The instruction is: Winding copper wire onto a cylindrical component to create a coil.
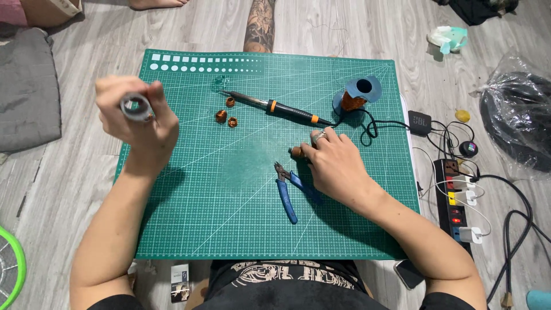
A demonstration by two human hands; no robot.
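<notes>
A small brown coil piece is pinched at the fingertips of the right hand, low over the middle of the green cutting mat; it sticks out to the left of the fingers, so its short axis runs left to right. The right hand is thus closed on it, with a ring seen on one finger. The left hand is raised at the far left edge of the mat and is clamped around a grey roll of tape, whose open centre faces the camera. The two hands are well apart, the coil piece lying to the right of the left hand and nearer.

Just near of the right hand, blue-handled cutters lie on the mat, tips pointing far. Beyond it, a soldering iron lies slantwise, its tip to the far left, its handle toward a spool of copper wire at the far right. Three small copper coils sit near the iron's tip. Nothing stands between the hands. Off the mat to the right, on the floor, a power strip with plugged chargers and cables is seen.
</notes>
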